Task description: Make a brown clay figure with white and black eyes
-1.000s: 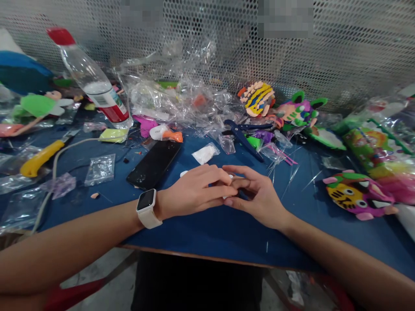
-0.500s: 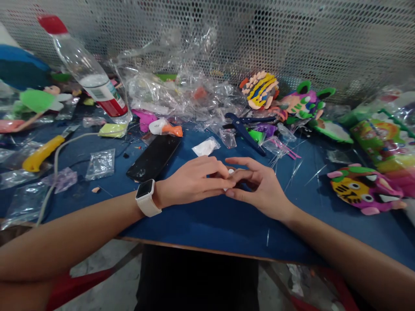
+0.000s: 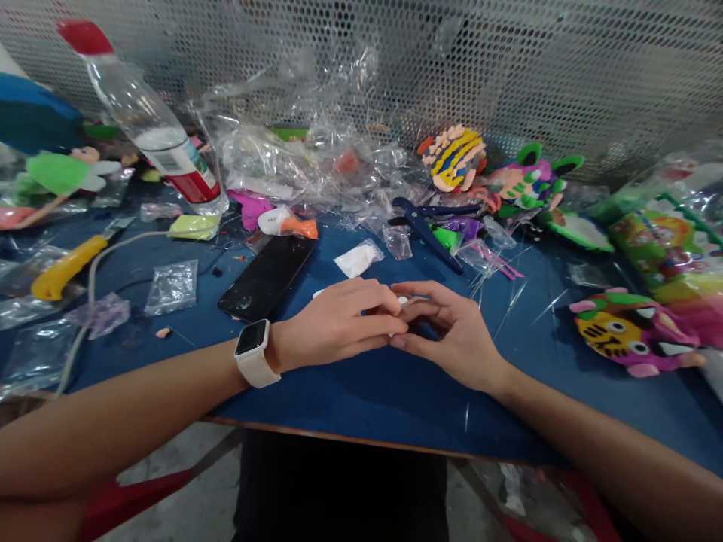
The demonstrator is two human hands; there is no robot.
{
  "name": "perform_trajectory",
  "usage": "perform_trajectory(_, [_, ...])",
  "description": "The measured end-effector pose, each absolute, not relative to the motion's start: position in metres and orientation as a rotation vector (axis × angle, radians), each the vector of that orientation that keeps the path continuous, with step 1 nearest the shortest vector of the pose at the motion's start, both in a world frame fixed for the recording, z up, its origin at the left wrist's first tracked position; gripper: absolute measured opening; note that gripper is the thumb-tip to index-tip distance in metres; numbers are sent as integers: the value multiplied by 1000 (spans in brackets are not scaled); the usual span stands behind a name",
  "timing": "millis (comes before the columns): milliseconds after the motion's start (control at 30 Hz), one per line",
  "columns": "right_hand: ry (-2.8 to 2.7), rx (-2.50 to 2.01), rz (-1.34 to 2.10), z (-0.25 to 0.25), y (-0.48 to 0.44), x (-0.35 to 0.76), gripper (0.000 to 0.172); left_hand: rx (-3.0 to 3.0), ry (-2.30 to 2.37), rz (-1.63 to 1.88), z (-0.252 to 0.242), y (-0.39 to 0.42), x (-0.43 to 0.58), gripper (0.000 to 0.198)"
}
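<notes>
My left hand, with a white smartwatch on the wrist, rests low over the blue table, fingers curled together and tips meeting my right hand. The right hand's fingers are bent and pinched toward the left fingertips. Between both sets of fingertips sits a small white piece, mostly hidden. A black phone lies just left of my left hand. A small white packet lies just beyond the hands.
Crumpled clear plastic bags pile up at the back by a perforated metal wall. A plastic bottle leans at the left, a yellow-handled tool lies nearby, blue scissors at centre. Colourful foam animal figures fill the right.
The hands stay joined at the fingertips; only small finger shifts show. The view moved slightly, so the table's things sit a little differently in frame.
</notes>
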State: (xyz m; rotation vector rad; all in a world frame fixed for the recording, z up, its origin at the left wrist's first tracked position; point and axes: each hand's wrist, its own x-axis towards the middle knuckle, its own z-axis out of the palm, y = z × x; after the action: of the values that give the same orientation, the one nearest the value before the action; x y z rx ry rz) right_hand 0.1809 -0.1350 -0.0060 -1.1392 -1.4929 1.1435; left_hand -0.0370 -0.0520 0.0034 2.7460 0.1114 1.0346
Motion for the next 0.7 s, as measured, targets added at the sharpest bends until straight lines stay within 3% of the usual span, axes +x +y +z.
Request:
perform_trajectory(333, [-1516,-1115,1050,-3,-133,183,40,2742,174,1144,7,-50,-39,11])
perform_trajectory(433, [-1573,-1162,868,-5,-129,189,32,2765,314,1110,5,-49,-38,17])
perform_trajectory(567, [-1804,-1203,465,-6,-116,203,8,2743,552,986,1,-42,-36,15])
perform_trajectory(700, [-1949,-1175,374,-9,-107,206,12,2710,664,854,-4,-37,-34,18])
